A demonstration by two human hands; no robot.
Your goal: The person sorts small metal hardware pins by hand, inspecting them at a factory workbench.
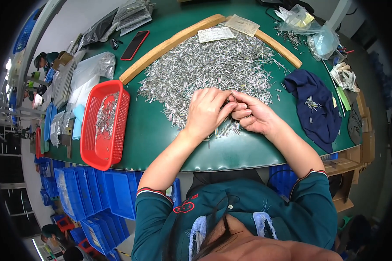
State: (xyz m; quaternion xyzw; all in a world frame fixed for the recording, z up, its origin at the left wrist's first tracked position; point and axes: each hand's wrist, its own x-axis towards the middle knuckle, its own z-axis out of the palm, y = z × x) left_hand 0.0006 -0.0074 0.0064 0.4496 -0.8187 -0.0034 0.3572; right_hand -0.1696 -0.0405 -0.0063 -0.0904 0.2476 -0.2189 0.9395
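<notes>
A big heap of short, thin metal pins [196, 65] covers the middle of the green table. At its near edge my left hand [207, 111] and my right hand [255, 116] meet, fingertips against fingertips. The left thumb and fingers are pinched together, back of the hand upward. My right fingers are curled in, with the thumb and index finger touching the left fingertips. Something small and dark sits between the fingers, too hidden to name. Loose pins lie just beneath both hands.
Two wooden bars [174, 41] border the heap's far side, with paper labels [215, 34] on top. A red basket [121, 126] holding some pins stands left, near a phone [135, 45]. Dark blue cloth [315, 117] bearing pins lies right. Blue bins [122, 195] sit below the table.
</notes>
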